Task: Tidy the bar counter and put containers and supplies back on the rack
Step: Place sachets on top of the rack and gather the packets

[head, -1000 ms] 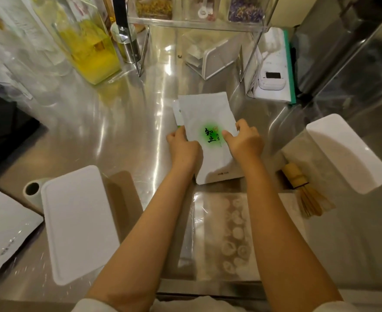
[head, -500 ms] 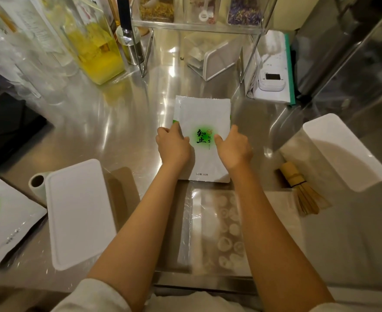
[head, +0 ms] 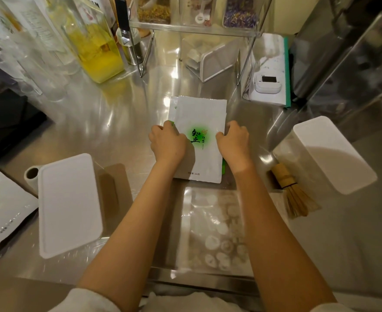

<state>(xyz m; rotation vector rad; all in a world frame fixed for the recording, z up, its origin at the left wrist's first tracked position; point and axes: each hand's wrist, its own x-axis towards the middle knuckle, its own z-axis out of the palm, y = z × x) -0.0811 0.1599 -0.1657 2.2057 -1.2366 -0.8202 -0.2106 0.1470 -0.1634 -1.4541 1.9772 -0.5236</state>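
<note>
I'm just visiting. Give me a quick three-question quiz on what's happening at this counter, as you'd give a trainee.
1. True or false: both hands, left hand and right hand, grip the white pouches.
2. What lies right of the right forearm? A) whisk B) knife C) sponge
3. Fill in: the liquid in the big bottle at the back left is ____.

Key: 1 true; 2 A; 3 yellow.

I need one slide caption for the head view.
Both hands, left hand and right hand, hold stacked white tea pouches on the steel counter.
</note>
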